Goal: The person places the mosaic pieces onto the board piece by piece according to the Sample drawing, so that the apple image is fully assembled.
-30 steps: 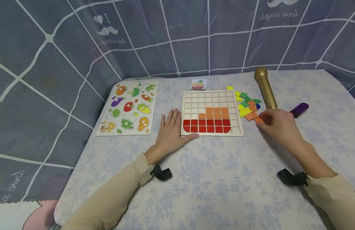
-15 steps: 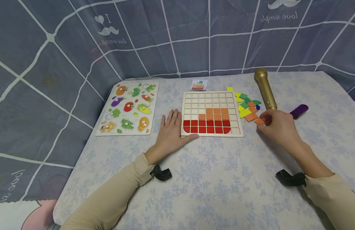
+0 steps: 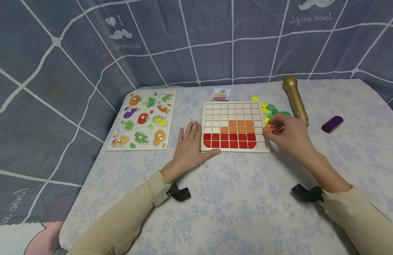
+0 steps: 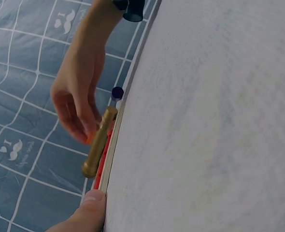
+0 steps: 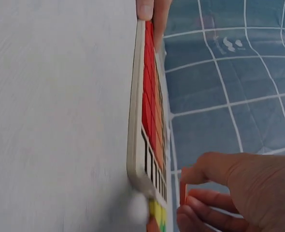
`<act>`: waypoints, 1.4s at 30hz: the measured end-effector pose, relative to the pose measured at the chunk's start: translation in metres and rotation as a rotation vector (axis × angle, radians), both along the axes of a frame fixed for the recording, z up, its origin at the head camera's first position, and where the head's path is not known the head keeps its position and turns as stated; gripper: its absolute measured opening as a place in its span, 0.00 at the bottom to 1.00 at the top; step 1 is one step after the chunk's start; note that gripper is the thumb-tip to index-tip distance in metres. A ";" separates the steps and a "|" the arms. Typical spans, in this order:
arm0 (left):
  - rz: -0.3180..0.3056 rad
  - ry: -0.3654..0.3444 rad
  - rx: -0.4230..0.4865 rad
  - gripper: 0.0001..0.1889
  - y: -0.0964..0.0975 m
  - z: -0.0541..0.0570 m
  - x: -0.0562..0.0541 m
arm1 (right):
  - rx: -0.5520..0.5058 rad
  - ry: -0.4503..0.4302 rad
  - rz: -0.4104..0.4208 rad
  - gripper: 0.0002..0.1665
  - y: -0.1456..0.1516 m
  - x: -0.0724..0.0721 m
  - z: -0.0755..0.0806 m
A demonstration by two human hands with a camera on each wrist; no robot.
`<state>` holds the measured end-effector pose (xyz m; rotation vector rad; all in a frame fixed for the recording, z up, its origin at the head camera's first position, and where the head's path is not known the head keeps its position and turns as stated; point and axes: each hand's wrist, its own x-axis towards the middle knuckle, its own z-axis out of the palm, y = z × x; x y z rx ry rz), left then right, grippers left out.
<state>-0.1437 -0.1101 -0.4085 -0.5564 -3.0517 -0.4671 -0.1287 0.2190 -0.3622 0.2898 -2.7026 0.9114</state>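
A wooden grid board (image 3: 236, 109) lies flat on the table, with red tiles (image 3: 229, 140) filling most of its two front rows and orange tiles (image 3: 241, 126) behind them. My left hand (image 3: 190, 148) lies flat with spread fingers at the board's left edge, its thumb along the front rim. Between thumb and fingertips my right hand (image 3: 290, 132) pinches an orange tile (image 3: 267, 128) above the board's right edge. In the right wrist view that orange tile (image 5: 183, 191) shows edge-on between the fingers. Loose green and yellow tiles (image 3: 270, 106) lie beyond this hand, partly hidden by it.
A gold microphone (image 3: 295, 97) lies behind the right hand, and a purple cylinder (image 3: 332, 124) sits to its right. A vegetable peg puzzle (image 3: 140, 120) is at the left. Behind the board lies a small pattern card (image 3: 221, 94). A grid-patterned curtain (image 3: 212, 42) hangs behind.
My right hand has lifted the orange tile from the loose pile's near side and carried it left to the board's right edge. My left hand has stayed in place.
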 end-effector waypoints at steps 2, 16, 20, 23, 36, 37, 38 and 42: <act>0.002 -0.004 -0.001 0.64 0.000 0.000 0.000 | -0.015 0.002 0.046 0.14 -0.011 -0.006 -0.002; 0.000 -0.010 -0.010 0.64 0.001 0.001 0.000 | -0.101 -0.109 0.177 0.15 -0.090 -0.044 -0.016; -0.001 -0.006 -0.012 0.64 0.001 0.000 -0.001 | -0.116 -0.126 0.184 0.16 -0.102 -0.048 -0.018; -0.001 -0.002 -0.008 0.64 0.001 -0.001 -0.002 | -0.117 -0.141 0.184 0.16 -0.107 -0.048 -0.020; -0.002 0.000 -0.010 0.64 -0.002 -0.001 -0.001 | -0.141 -0.106 0.241 0.13 -0.114 -0.048 -0.028; -0.003 0.000 -0.010 0.64 -0.002 0.000 -0.001 | -0.133 -0.101 0.244 0.13 -0.115 -0.049 -0.028; -0.002 0.000 -0.011 0.64 -0.001 0.000 -0.002 | -0.126 -0.097 0.248 0.13 -0.115 -0.049 -0.028; 0.002 -0.005 -0.021 0.64 -0.001 -0.001 -0.003 | -0.104 -0.086 0.265 0.12 -0.116 -0.051 -0.028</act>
